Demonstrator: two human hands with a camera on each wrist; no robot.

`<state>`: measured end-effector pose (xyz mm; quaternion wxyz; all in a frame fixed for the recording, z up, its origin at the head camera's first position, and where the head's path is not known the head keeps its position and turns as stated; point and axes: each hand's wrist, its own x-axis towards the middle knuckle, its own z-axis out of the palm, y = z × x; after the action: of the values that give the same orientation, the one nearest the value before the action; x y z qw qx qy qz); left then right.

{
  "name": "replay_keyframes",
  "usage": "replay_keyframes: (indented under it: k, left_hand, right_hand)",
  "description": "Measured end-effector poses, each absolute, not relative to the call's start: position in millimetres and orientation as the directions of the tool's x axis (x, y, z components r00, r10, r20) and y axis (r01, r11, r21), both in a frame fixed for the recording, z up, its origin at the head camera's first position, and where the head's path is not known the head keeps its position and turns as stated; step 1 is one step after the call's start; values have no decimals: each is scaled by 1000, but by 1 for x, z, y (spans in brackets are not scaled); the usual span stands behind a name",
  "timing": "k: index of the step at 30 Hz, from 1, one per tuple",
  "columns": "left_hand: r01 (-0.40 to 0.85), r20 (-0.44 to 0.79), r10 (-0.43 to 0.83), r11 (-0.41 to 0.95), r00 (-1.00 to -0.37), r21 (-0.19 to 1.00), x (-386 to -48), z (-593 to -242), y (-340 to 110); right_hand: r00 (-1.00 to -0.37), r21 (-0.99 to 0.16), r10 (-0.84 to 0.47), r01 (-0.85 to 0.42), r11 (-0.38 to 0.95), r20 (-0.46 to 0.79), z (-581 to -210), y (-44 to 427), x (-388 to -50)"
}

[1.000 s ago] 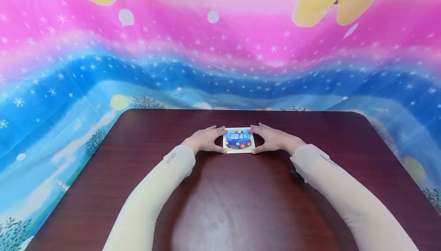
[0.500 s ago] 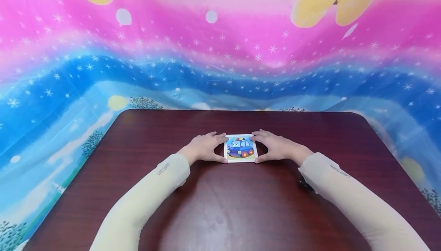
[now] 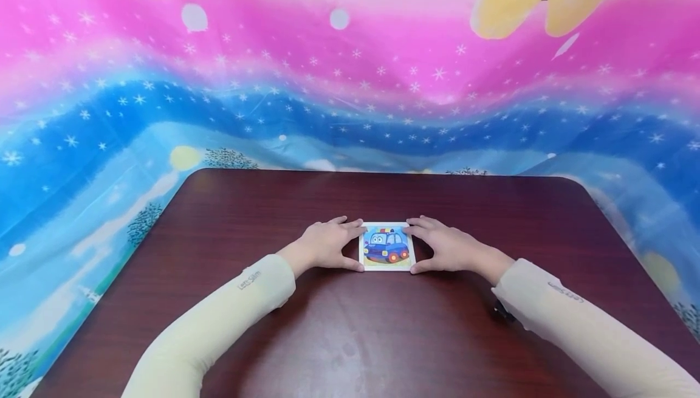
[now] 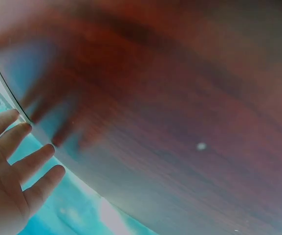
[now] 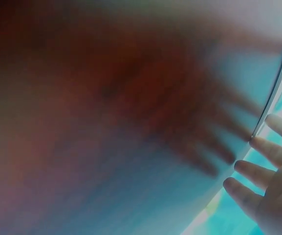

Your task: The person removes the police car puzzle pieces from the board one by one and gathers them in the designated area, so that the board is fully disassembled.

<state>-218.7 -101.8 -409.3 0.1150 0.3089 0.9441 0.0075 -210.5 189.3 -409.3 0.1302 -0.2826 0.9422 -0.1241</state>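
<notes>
My left hand (image 3: 322,245) and right hand (image 3: 452,248) face each other across a small square picture (image 3: 387,247) with a white border, above the middle of a dark red-brown table (image 3: 350,349). Both hands are spread wide, thumbs well apart from the fingers. At the left edge of the picture my left thumb is at the near corner and my fingers at the far corner; my right hand mirrors this at the right edge. So the picture sits between both sets of fingertips; I cannot tell how firmly they press, or whether it lies on the tabletop. Printed on it is a blue car (image 3: 385,252) with eyes, its front to the left.

In both wrist views my fingers are straight and fanned out, with a blurred reflection (image 4: 77,93) of a hand on the table.

I wear pale long sleeves (image 3: 219,307) with lettering near the cuffs. A pink and blue patterned cloth (image 3: 328,82) hangs beyond the far edge.
</notes>
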Motion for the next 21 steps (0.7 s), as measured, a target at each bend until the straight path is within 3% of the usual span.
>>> replay_keyframes:
  k: [7,21]
  left_hand:
    - [573,-183,592,806,-785,151,-204,-408,-107]
    - [585,-169,596,803,-785,115,-179,-411,-110]
  right_hand:
    - [-804,-307,-572,-510,804,-163,-410,187,-196]
    - [-803,-318,-574,-509,799,-157,-410,183,-171]
